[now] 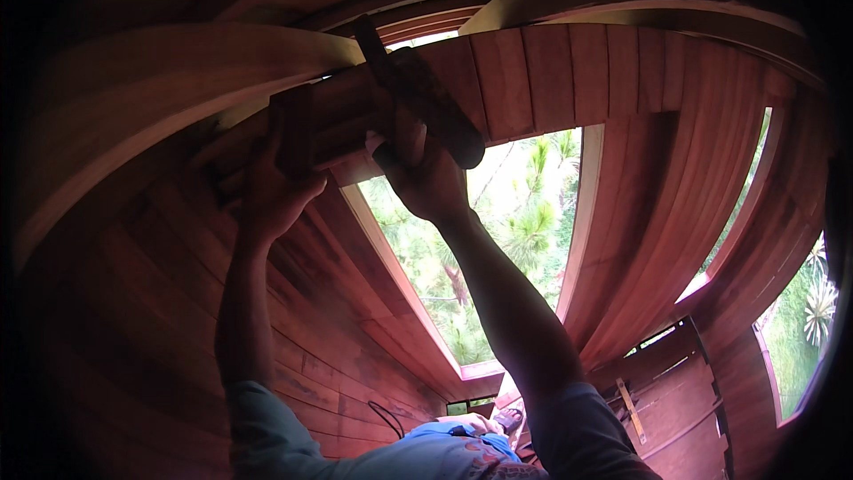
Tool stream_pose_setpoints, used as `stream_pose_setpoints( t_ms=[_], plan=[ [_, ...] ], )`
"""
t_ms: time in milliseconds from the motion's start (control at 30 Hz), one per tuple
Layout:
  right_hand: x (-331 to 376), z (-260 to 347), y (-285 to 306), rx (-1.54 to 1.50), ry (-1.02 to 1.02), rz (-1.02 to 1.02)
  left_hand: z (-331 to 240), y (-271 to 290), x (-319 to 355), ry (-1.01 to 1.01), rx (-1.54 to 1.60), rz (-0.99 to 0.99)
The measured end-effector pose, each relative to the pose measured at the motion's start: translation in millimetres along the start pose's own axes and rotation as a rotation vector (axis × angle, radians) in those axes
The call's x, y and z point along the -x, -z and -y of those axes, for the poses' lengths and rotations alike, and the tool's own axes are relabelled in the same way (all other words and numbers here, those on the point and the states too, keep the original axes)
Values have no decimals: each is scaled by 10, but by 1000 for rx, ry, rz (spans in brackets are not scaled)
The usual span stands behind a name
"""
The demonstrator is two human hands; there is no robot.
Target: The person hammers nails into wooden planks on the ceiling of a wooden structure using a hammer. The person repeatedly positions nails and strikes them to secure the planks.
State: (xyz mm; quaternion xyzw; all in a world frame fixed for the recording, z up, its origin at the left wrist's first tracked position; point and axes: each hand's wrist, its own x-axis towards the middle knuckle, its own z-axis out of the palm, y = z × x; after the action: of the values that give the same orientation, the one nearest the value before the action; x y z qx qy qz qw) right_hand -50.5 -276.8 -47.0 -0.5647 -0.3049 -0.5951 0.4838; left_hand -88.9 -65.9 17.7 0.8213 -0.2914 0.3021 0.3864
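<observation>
Both my arms reach up toward the top of a plank wall. My right hand [429, 180] is closed round the paler handle of a dark hammer-like tool [435, 111]. Its long, thick head slants from upper left to lower right above my fist; shadow hides its exact kind. To the left, my left hand [277, 191] grips the lower part of a short, dark wooden board [293, 129], thumb on its right side and fingers up along its left. The board stands upright against the wall planks, just below a curved beam. Deep shade blurs the fingertips.
Below my hands is a window opening [498, 231] with a pale frame and trees outside. Curved beams [178, 67] cross overhead. A narrow slit and another window [804, 329] are at right. A wooden door panel [666, 400] and my sandalled foot [509, 419] show below.
</observation>
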Motion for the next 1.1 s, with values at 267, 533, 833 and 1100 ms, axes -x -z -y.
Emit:
stream_pose_setpoints(
  t_ms=[267,533,833,1100],
  plan=[
    [3,71,44,3,-19,-1,142,177,5,-207,-242,40],
    [54,16,-18,-32,-48,56,-38,783,-99,-16,-165,262],
    [14,124,-16,24,57,-65,503,108,216,8,138,-127],
    [22,141,45,-3,-65,38,332,-439,153,-180,90,-346]
  ],
)
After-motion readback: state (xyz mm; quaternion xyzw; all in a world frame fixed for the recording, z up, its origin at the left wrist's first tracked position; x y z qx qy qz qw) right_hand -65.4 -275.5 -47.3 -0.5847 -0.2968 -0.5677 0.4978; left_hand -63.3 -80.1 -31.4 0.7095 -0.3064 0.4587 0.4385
